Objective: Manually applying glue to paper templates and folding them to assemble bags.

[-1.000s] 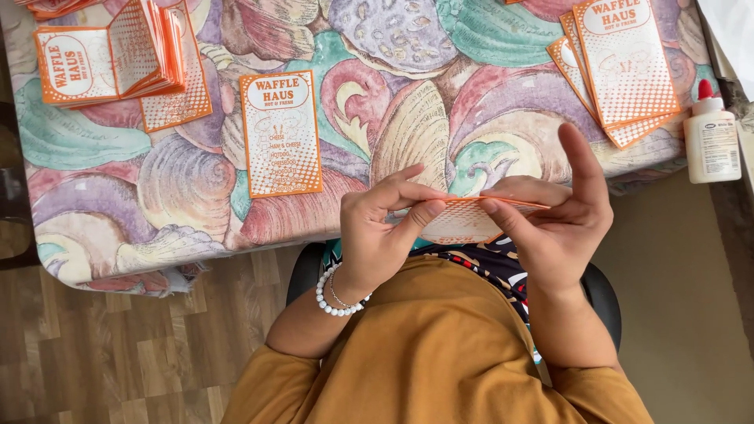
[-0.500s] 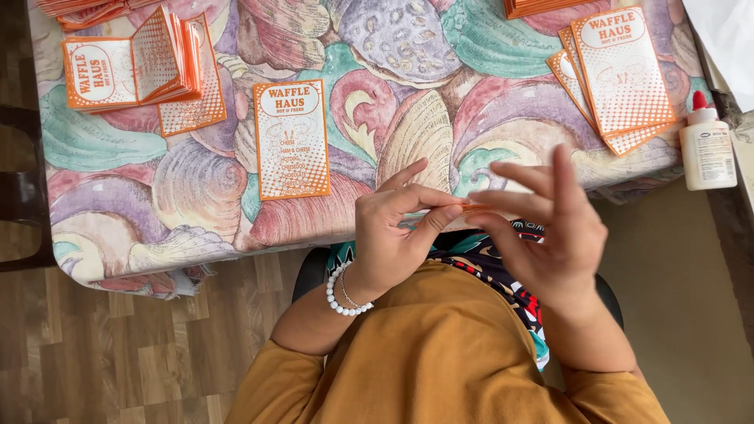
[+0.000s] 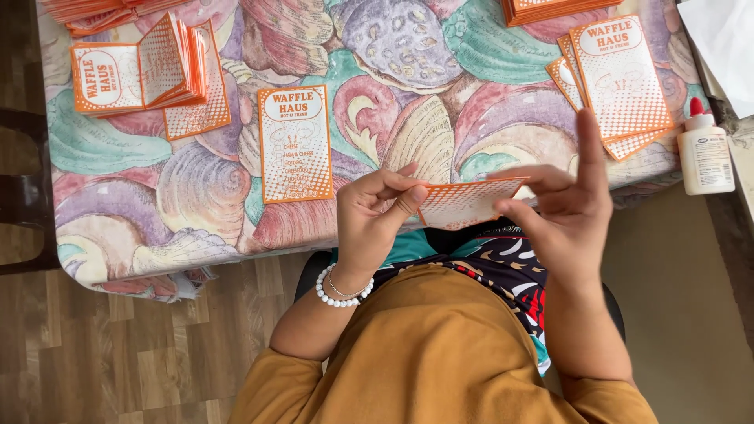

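The left hand (image 3: 377,216) pinches the left end of a small orange-and-white card (image 3: 465,202) between thumb and bent fingers, a white bead bracelet (image 3: 339,292) round its wrist. The right hand (image 3: 567,212) grips the card's right end with thumb and lower fingers, while its forefinger stands up straight, clear of the card. The card is held between the two hands, nearly flat, just above the near edge of the counter (image 3: 196,220) and over the person's lap (its dotted orange pattern faces up).

Further out, on the shell-patterned cloth that covers the counter, a single printed card (image 3: 294,144) lies flat to the left of the hands, well apart from them. Farther left is a stack of folded cards (image 3: 149,71), part of it standing open like a booklet. At the far left corner another orange pile (image 3: 102,12) is cut off by the frame. To the far right, a few flat cards (image 3: 616,82) lie fanned and overlapping, and beyond them is another orange stack (image 3: 550,9) at the far edge. A white glue bottle with a red cap (image 3: 704,149) stands just off the counter's right edge. Sheets of white paper (image 3: 722,39) lie at the far right corner. Wooden floor (image 3: 118,353) shows at near left.
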